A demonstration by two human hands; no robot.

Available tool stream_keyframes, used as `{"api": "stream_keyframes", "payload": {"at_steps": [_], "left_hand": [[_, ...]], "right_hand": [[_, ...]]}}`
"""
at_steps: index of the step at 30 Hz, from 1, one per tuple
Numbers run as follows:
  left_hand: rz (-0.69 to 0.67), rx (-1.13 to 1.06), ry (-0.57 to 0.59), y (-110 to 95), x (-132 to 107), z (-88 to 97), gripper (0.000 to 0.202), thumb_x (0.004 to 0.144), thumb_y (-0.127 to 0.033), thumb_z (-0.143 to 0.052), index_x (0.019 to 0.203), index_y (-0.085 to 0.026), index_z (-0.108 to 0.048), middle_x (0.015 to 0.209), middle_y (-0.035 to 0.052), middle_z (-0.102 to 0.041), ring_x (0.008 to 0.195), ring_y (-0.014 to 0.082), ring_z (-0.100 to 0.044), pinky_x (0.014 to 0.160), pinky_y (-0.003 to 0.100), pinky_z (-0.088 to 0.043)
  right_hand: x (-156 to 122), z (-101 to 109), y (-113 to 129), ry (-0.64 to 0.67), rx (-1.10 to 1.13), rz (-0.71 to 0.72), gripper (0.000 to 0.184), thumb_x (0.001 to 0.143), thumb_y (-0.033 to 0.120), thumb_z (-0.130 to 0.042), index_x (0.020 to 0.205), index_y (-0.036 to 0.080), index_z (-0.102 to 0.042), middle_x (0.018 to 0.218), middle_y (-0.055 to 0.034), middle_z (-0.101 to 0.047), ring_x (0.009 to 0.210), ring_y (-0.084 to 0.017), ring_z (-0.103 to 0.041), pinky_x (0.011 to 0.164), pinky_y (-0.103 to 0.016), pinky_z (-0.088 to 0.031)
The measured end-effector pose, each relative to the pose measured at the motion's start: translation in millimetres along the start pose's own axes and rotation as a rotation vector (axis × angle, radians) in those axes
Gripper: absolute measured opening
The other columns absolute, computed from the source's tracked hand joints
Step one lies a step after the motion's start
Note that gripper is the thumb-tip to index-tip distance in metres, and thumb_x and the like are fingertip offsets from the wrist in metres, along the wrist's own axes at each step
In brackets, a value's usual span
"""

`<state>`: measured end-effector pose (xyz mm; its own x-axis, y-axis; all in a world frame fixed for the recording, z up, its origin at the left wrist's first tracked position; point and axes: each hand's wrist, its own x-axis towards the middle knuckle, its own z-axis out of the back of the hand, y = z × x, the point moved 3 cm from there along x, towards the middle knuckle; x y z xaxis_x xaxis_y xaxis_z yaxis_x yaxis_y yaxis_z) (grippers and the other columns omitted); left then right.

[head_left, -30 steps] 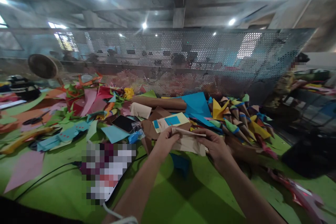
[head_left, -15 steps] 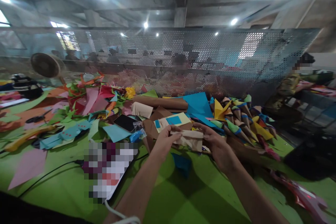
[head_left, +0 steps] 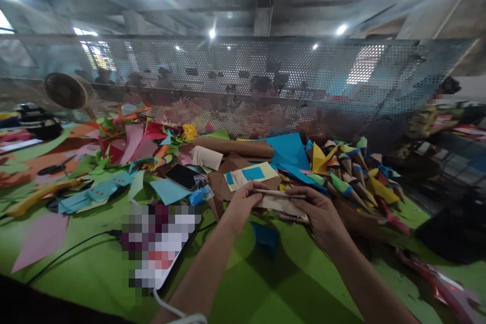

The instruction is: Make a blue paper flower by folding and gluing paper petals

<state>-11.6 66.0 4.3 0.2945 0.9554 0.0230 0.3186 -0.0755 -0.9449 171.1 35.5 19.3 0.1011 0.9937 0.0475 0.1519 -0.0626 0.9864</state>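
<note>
A strip of beige paper (head_left: 281,203), with a folded upper edge, is held up between both hands above the green table. My left hand (head_left: 245,206) is closed, its thumb and fingers pinching the left end. Around the right end, my right hand (head_left: 316,208) is closed too, thumb in front and fingers behind. Just beyond the hands lies a pale yellow sheet (head_left: 266,172) with blue rectangles, on brown paper. Below the strip, a dark blue piece of paper (head_left: 265,237) rests on the table.
Paper cones (head_left: 347,162) are heaped at the right, and coloured scraps crowd the left. A black phone (head_left: 183,176) lies left of my hands, near a white power strip (head_left: 176,248). A yellow-handled glue gun (head_left: 43,197) and a red one (head_left: 436,276) lie outward. A perforated screen (head_left: 228,76) stands behind.
My right hand has closed in on the strip's right end, and its fingers now wrap over it. The strip looks flatter, its top edge folded narrower. My left hand keeps its pinch.
</note>
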Motion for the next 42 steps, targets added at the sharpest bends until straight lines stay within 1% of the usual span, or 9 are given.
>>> {"api": "stream_keyframes", "payload": {"at_steps": [7,12,18,22,26,30,34,39,42], "left_hand": [[0.03,-0.055,-0.012,-0.6,-1.5,1.6,0.024,0.071,-0.035,-0.065,0.081,-0.014,-0.067,0.076,0.0048,-0.065,0.065,0.0141,-0.06,0.057,0.023,-0.051],[-0.032,0.066,-0.065,1.4,-0.1,0.6,0.04,0.063,-0.038,-0.081,0.09,-0.016,-0.061,0.076,-0.0001,-0.061,0.061,0.0121,-0.058,0.056,0.023,-0.05],[-0.023,0.136,-0.017,-3.9,-3.9,-3.9,0.039,0.069,-0.029,-0.076,0.104,-0.016,-0.066,0.088,0.0027,-0.066,0.071,0.0119,-0.06,0.06,0.02,-0.048],[0.039,0.18,0.029,-6.2,-5.8,-6.6,0.025,0.074,-0.028,-0.072,0.094,-0.014,-0.068,0.084,0.0039,-0.068,0.07,0.0124,-0.061,0.058,0.019,-0.047],[0.072,0.112,0.072,-2.6,-5.6,-7.7,0.029,0.075,-0.035,-0.072,0.095,-0.016,-0.064,0.077,0.0024,-0.068,0.063,0.0142,-0.065,0.053,0.021,-0.047],[0.108,-0.046,0.1,0.4,-6.1,-7.0,0.033,0.07,-0.033,-0.077,0.095,-0.016,-0.065,0.083,0.0042,-0.071,0.066,0.0159,-0.068,0.063,0.026,-0.054],[0.088,-0.11,0.085,-2.3,-6.2,-5.9,0.03,0.07,-0.036,-0.077,0.088,-0.013,-0.069,0.086,0.008,-0.072,0.074,0.0162,-0.068,0.067,0.026,-0.053],[0.004,-0.027,0.008,2.6,-1.6,-8.6,0.03,0.061,-0.026,-0.084,0.083,-0.013,-0.068,0.079,0.0034,-0.069,0.067,0.0133,-0.064,0.068,0.026,-0.051],[-0.086,0.055,0.002,5.7,-0.6,-7.9,0.023,0.068,-0.021,-0.077,0.088,-0.015,-0.066,0.083,0.0036,-0.069,0.072,0.0147,-0.065,0.07,0.027,-0.051]], "right_hand": [[-1.8,0.1,4.5,0.025,-0.128,0.095,0.014,0.066,0.03,-0.076,0.076,0.02,-0.074,0.08,-0.0021,-0.069,0.072,-0.017,-0.06,0.062,-0.026,-0.045],[-2.5,-4.1,4.5,0.134,-0.065,0.048,0.047,0.068,0.037,-0.08,0.112,0.024,-0.069,0.11,-0.0056,-0.068,0.099,-0.025,-0.064,0.079,-0.034,-0.053],[1.7,-4.1,-3.8,0.109,-0.142,-0.045,0.047,0.058,0.048,-0.088,0.09,0.017,-0.073,0.087,-0.0061,-0.072,0.077,-0.021,-0.067,0.068,-0.033,-0.057],[1.9,-2.5,-1.2,0.075,-0.11,-0.042,0.044,0.057,0.047,-0.088,0.086,0.018,-0.074,0.083,-0.0044,-0.073,0.069,-0.018,-0.066,0.062,-0.031,-0.058],[1.3,-2.5,0.6,0.07,-0.103,-0.025,0.041,0.056,0.045,-0.088,0.084,0.019,-0.075,0.082,-0.0043,-0.074,0.068,-0.019,-0.066,0.06,-0.031,-0.057],[0.8,-1.9,2.4,0.056,-0.138,0.046,0.03,0.059,0.039,-0.085,0.08,0.021,-0.076,0.081,-0.0033,-0.073,0.07,-0.019,-0.065,0.06,-0.028,-0.053],[-0.7,-2.5,3.3,0.044,-0.122,0.061,0.024,0.059,0.034,-0.085,0.077,0.021,-0.076,0.079,-0.003,-0.073,0.072,-0.018,-0.064,0.063,-0.027,-0.052],[-3.3,-9.9,-8.5,0.076,0.17,-0.063,0.049,0.06,0.033,-0.089,0.106,0.026,-0.074,0.097,-0.0038,-0.074,0.082,-0.021,-0.068,0.069,-0.03,-0.055],[-2.6,-11.6,-18.0,0.07,0.155,-0.108,0.039,0.057,0.036,-0.091,0.091,0.021,-0.078,0.088,-0.0051,-0.076,0.074,-0.019,-0.068,0.064,-0.028,-0.055]]}}
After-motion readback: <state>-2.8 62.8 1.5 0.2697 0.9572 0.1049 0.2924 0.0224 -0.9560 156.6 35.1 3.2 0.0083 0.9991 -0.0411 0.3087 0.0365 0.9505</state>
